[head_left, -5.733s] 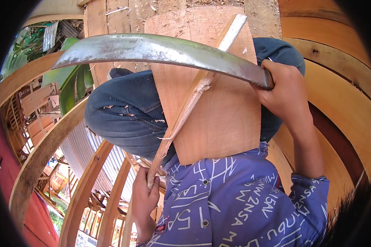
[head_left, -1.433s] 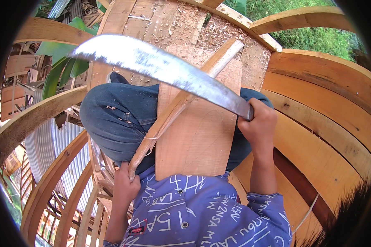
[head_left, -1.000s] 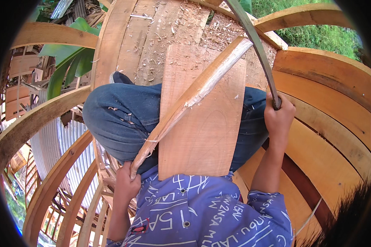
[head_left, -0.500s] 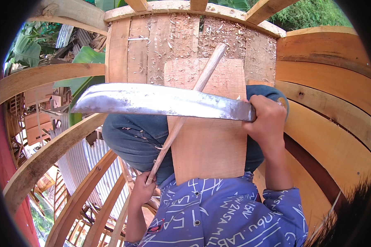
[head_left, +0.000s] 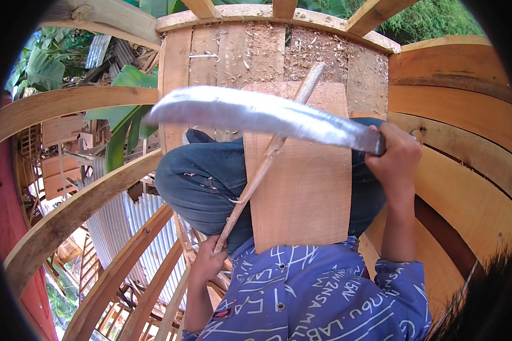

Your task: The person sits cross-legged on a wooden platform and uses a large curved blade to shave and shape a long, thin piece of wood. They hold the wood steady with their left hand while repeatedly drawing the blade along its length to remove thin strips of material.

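Observation:
My right hand (head_left: 397, 156) is closed round the handle end of a machete (head_left: 256, 113), whose long, broad steel blade reaches left across the view, slightly blurred. The blade passes above a peeled wooden stick (head_left: 261, 170) and hides part of it. Low on the left, my left hand (head_left: 208, 261) grips the near end of that stick. From there it slants up and to the right over a rectangular wooden board (head_left: 301, 199), which lies on my lap between my knees. A rough, lifted spot shows on the stick just below the blade.
Wood shavings (head_left: 318, 57) litter the plank floor (head_left: 205, 74) ahead. Wooden slats (head_left: 96, 196) curve along the left, with corrugated metal sheets (head_left: 148, 227) and banana leaves (head_left: 125, 113) beyond them. A plank wall (head_left: 455, 125) stands at the right.
The machete has risen away from me, its tip tilting up and its handle end shifting right with my right hand. The whole view has shifted slightly; my left hand still grips the stick.

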### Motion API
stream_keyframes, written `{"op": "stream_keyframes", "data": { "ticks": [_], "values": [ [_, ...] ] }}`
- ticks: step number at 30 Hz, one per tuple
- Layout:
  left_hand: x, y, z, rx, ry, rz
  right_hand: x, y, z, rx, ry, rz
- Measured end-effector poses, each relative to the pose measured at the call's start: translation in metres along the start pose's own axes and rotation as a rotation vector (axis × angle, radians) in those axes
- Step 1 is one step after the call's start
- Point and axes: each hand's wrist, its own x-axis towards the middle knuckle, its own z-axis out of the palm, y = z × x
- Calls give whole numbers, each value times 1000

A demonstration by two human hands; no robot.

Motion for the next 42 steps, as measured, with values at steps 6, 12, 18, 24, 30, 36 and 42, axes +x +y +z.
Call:
{"op": "stream_keyframes", "data": {
  "ticks": [6,12,18,24,30,36,42],
  "values": [
    [5,4,-7,-23,-95,-16,10,39,-21,17,-8,407],
    [1,10,-11,-6,-125,3,-5,-3,2,180,-3,65],
    [-4,9,-6,-91,-95,-9,12,-17,18,164,-45,-45],
    [5,4,-7,12,-111,39,16,16,9,141,-52,122],
    [0,8,-10,-86,-134,-18,18,-10,23,210,-48,-33],
    [-1,14,-10,-63,-146,-88,30,-1,51,299,16,-59],
    [-5,16,-1,-121,-69,-58,40,-16,48,310,-16,-125]
  ]
}}
